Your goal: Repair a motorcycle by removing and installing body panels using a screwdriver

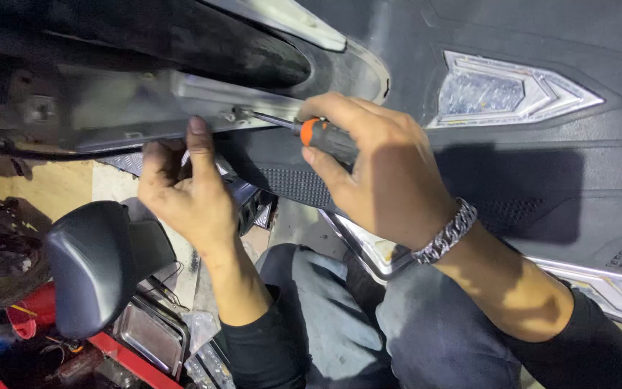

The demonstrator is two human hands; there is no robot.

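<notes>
An orange-and-black-handled screwdriver [325, 137] is grasped in the right hand [376, 169], its shaft levelled at a screw [240, 113] in the grey metal bracket [181, 104]. The bracket's lower edge is pressed by the left hand [185, 191], thumb raised, with nothing gripped. The black scooter body panel [541, 166] with its clear lamp lens [505, 90] lies behind. A black padded backrest [95, 263] is seen lower left.

1. The right hand [379, 169] covers most of the screwdriver [309, 131] handle.
2. The screw at the tip is too small to tell.
3. The left hand [185, 191] fingers hide behind the grey panel [145, 101].
4. The dark seat [98, 263] hides the red clutter below.
</notes>
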